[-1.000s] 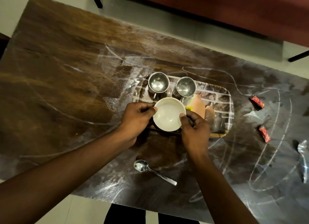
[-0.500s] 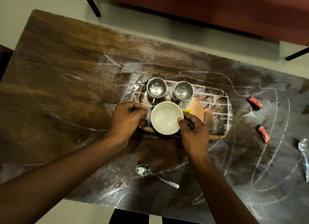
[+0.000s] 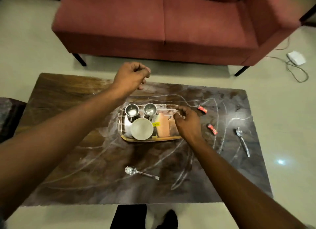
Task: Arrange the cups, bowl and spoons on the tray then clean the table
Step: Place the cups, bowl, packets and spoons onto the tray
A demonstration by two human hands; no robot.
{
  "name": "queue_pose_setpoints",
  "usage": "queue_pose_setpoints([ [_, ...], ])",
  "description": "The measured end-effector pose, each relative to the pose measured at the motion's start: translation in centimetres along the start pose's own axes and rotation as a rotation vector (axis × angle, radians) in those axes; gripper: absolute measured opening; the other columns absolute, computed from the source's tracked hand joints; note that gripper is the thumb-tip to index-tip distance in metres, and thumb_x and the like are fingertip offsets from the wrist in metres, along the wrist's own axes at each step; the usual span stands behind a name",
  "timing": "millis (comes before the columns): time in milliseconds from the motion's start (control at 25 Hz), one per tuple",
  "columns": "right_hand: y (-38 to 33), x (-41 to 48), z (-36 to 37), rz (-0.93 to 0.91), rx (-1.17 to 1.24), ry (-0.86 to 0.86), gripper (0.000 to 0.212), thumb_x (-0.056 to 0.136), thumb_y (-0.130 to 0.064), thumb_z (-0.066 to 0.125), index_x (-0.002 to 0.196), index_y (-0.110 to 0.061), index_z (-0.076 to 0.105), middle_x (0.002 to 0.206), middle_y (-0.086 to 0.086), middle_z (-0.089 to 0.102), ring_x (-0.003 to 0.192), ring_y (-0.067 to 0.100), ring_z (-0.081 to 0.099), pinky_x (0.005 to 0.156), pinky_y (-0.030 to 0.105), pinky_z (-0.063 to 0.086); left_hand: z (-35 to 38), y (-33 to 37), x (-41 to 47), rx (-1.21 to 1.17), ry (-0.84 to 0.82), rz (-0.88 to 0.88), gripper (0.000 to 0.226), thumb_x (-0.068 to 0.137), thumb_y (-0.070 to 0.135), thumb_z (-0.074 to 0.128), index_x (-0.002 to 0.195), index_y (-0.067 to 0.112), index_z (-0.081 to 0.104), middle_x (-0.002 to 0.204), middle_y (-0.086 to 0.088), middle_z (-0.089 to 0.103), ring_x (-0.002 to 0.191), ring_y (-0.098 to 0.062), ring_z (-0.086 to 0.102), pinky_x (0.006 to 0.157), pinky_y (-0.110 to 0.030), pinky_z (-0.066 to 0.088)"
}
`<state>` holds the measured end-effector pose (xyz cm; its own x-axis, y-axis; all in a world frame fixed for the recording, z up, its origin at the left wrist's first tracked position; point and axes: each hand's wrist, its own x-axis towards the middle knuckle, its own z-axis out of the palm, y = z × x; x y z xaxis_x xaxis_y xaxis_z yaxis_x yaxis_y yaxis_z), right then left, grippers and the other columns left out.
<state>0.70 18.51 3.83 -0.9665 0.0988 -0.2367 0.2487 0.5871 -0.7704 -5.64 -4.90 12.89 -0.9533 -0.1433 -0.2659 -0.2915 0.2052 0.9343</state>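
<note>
- Bare and loosely curled, the right hand [image 3: 187, 124] hovers over the right part of the tray [image 3: 150, 139], fingers bent and holding nothing.
- Raised above the table's far edge, the left hand [image 3: 131, 76] is half-closed with nothing in it, well apart from the tray.
- Steel cups: the left cup [image 3: 131, 110] and the right cup [image 3: 150, 109] stand side by side in the tray's far half, both upright; their insides look shiny and no contents can be made out.
- White bowl [image 3: 142, 129] sits in the tray's near-left part, just in front of the cups and left of the right hand, apart from it.
- Near spoon [image 3: 141, 172] lies on the table [image 3: 68, 160] in front of the tray, between the forearms.
- Far spoon [image 3: 242, 142] lies near the table's right edge, outside the tray.
- Two red wrappers, one [image 3: 202, 109] farther and one [image 3: 212, 129] nearer, lie on the table between the right hand and the far spoon.
- Chalky streaks mark the dark wood.
</note>
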Motion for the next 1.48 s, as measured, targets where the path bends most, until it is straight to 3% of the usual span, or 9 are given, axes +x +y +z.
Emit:
queue_pose_setpoints([
  [200,9.7,0.1,-7.3,0.077,-0.13,0.022,0.03,0.098,-0.017,0.066,0.127,-0.015,0.073,0.114,0.007,0.08,0.097,0.023,0.074,0.08,0.022,0.049,11.2,-0.1,-0.9,-0.082,-0.05,-0.051,0.019,0.104,0.01,0.064,0.088,0.019,0.069,0.096,-0.01,0.071,0.069,-0.013,0.062,0.059,-0.027,0.054],
  [320,16.5,0.1,-9.6,0.144,-0.178,0.062,0.034,0.097,-0.017,0.066,0.129,-0.017,0.073,0.124,0.005,0.078,0.11,0.024,0.073,0.091,0.029,0.053,18.9,-3.7,-1.0,-0.124,-0.101,-0.117,0.018,0.103,0.006,0.063,0.09,0.015,0.07,0.095,-0.011,0.069,0.066,-0.013,0.059,0.059,-0.027,0.051],
  [480,22.2,1.8,-10.2,0.187,-0.194,0.072,0.04,0.096,-0.018,0.066,0.136,-0.019,0.07,0.108,0.008,0.077,0.084,0.021,0.074,0.074,0.027,0.06,26.5,-9.4,-1.0,-0.117,-0.175,-0.209,0.012,0.105,0.007,0.063,0.103,0.015,0.071,0.099,-0.009,0.068,0.073,-0.013,0.058,0.066,-0.028,0.05],
  [600,24.7,4.3,-9.0,0.176,-0.183,0.085,0.041,0.097,-0.018,0.064,0.137,-0.016,0.069,0.108,0.012,0.079,0.092,0.03,0.075,0.089,0.045,0.062,30.0,-13.0,0.0,-0.134,-0.19,-0.266,0.012,0.106,0.008,0.064,0.112,0.017,0.068,0.091,-0.001,0.065,0.075,-0.012,0.056,0.076,-0.034,0.049],
  [760,25.8,7.5,-7.5,0.175,-0.25,0.158,0.034,0.099,-0.029,0.066,0.13,-0.02,0.073,0.116,0.009,0.078,0.101,0.03,0.075,0.092,0.046,0.06,30.9,-15.2,1.8,-0.162,-0.194,-0.338,0.019,0.109,0.014,0.06,0.127,0.017,0.064,0.095,0.003,0.064,0.08,-0.01,0.058,0.077,-0.031,0.051],
  [880,26.3,8.2,-6.7,0.165,-0.324,0.151,0.03,0.095,-0.033,0.069,0.124,-0.026,0.074,0.117,0.005,0.075,0.101,0.028,0.073,0.088,0.041,0.06,30.8,-15.5,2.5,-0.198,-0.21,-0.393,0.016,0.11,0.016,0.058,0.124,0.019,0.064,0.105,-0.002,0.064,0.087,-0.012,0.059,0.081,-0.031,0.051],
  [1200,24.5,7.5,-4.7,0.233,-0.111,0.119,0.013,0.09,-0.028,0.082,0.093,-0.021,0.071,0.083,-0.004,0.075,0.083,0.023,0.075,0.079,0.039,0.06,28.1,-17.2,0.8,-0.174,-0.262,-0.346,0.022,0.108,0.017,0.064,0.129,0.015,0.069,0.102,0.0,0.07,0.1,-0.018,0.067,0.097,-0.043,0.058],
  [1320,20.1,7.4,-1.8,0.166,0.092,0.03,0.012,0.092,-0.03,0.083,0.095,-0.02,0.077,0.083,0.001,0.081,0.08,0.018,0.08,0.074,0.038,0.065,25.2,-18.3,-0.1,-0.173,-0.174,-0.374,0.033,0.107,0.016,0.063,0.139,0.011,0.069,0.122,-0.01,0.078,0.108,-0.03,0.075,0.105,-0.05,0.059],
  [1480,14.5,7.9,2.6,0.095,0.245,-0.14,0.007,0.095,-0.026,0.08,0.09,-0.022,0.081,0.081,-0.003,0.082,0.073,0.008,0.079,0.064,0.022,0.061,20.9,-19.6,-1.0,-0.146,0.042,-0.405,0.036,0.107,0.011,0.058,0.142,0.011,0.07,0.141,-0.009,0.075,0.129,-0.026,0.07,0.116,-0.047,0.054],
])
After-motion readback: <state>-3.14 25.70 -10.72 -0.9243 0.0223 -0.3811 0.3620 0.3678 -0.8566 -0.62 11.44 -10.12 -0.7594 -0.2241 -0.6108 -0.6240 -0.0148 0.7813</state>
